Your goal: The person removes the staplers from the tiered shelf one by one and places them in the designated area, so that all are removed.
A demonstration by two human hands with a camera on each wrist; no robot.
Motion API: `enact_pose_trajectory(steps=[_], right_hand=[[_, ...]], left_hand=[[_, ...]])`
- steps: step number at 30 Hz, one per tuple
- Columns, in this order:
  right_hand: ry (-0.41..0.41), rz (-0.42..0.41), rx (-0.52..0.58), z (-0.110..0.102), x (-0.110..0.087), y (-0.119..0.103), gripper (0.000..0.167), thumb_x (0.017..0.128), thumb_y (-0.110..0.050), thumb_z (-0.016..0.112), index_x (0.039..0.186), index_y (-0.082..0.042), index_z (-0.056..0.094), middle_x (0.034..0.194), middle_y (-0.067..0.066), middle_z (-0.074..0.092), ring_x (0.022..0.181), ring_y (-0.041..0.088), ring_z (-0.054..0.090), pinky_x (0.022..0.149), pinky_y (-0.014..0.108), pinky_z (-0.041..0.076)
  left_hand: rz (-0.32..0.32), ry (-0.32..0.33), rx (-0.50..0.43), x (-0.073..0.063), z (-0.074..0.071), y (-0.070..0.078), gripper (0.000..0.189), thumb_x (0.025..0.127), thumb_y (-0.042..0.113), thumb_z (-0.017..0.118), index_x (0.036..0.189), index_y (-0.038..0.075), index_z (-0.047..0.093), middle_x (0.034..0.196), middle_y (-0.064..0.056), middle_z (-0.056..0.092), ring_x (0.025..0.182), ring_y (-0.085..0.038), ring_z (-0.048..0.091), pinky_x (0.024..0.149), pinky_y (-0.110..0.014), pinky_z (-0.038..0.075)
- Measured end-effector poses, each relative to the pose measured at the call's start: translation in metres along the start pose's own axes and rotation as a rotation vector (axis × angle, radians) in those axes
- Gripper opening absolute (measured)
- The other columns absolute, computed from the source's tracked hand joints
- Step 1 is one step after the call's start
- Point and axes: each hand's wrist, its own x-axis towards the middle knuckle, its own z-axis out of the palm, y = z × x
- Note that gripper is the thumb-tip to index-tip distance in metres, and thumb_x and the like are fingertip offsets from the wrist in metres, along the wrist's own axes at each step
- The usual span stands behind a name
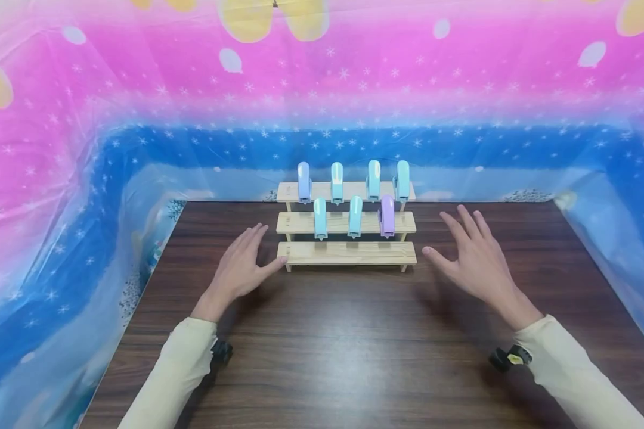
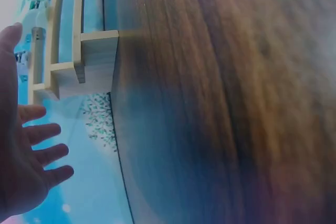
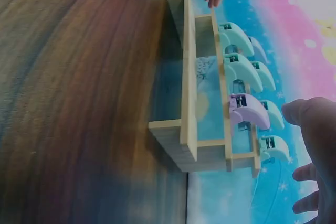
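A three-tier wooden rack [image 1: 347, 253] stands near the back edge of the bench [image 1: 349, 333], between the two hands. On its top tier, from the left, sit a blue stapler [image 1: 303, 182] and three mint staplers [image 1: 374, 180]; on the middle tier, two more mint ones and, at the right, a purple stapler [image 1: 387, 215] (all seven with their rounded ends up). The left hand [image 1: 241, 265] is at the rack's left end, its grip apart, thumb spread from the fingers and holding nothing; whether the thumb tip touches the bottom tier I cannot tell. The right hand [image 1: 477, 265] is just beside the right end, its grip also apart and holding nothing. Pale sleeves [image 1: 579, 369] cover both forearms. Behind hangs a pink and blue cloth [image 1: 343, 95] with snowflakes.
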Motion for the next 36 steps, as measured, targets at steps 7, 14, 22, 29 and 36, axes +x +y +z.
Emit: enact_pose_trajectory(steps=[7,14,22,29,36], right_hand=[[-0.009,-0.019,0.069,-0.005,0.021,-0.008,0.086,0.096,-0.064,0.058,0.159,-0.011,0.036,0.167,0.022,0.022,0.154,0.044,0.014,0.123,0.056,0.012],[-0.039,0.012,0.110,-0.009,0.040,-0.013,0.086,0.097,-0.067,0.053,0.160,-0.012,0.034,0.166,0.022,0.024,0.153,0.044,0.019,0.122,0.061,0.013],[-0.036,0.038,0.150,-0.012,0.059,-0.016,0.086,0.097,-0.070,0.050,0.161,-0.015,0.033,0.165,0.020,0.027,0.149,0.049,0.024,0.114,0.071,0.019],[-0.017,0.044,0.169,-0.015,0.072,-0.019,0.084,0.097,-0.069,0.050,0.160,-0.017,0.034,0.165,0.016,0.030,0.149,0.045,0.027,0.115,0.070,0.020],[0.001,0.031,0.200,-0.019,0.084,-0.022,0.081,0.097,-0.064,0.054,0.159,-0.014,0.036,0.162,0.015,0.037,0.147,0.043,0.033,0.116,0.066,0.023]], left_hand=[[-0.031,-0.028,-0.152,0.010,0.007,-0.001,0.096,0.092,0.072,0.056,0.161,0.010,0.031,0.163,-0.016,0.034,0.149,-0.039,0.031,0.116,-0.061,0.029],[-0.117,-0.098,-0.265,0.016,0.014,0.002,0.102,0.090,0.076,0.056,0.161,0.009,0.028,0.162,-0.020,0.034,0.149,-0.041,0.030,0.115,-0.063,0.029],[-0.124,-0.109,-0.343,0.023,0.021,0.005,0.102,0.090,0.072,0.060,0.159,0.003,0.032,0.160,-0.021,0.038,0.145,-0.040,0.039,0.112,-0.059,0.037],[-0.104,-0.108,-0.358,0.024,0.026,0.002,0.091,0.093,0.063,0.066,0.155,0.002,0.039,0.154,-0.022,0.047,0.140,-0.039,0.046,0.109,-0.059,0.041],[-0.088,-0.101,-0.361,0.026,0.028,0.000,0.083,0.094,0.051,0.070,0.153,-0.001,0.042,0.153,-0.023,0.048,0.139,-0.039,0.047,0.108,-0.058,0.042]])
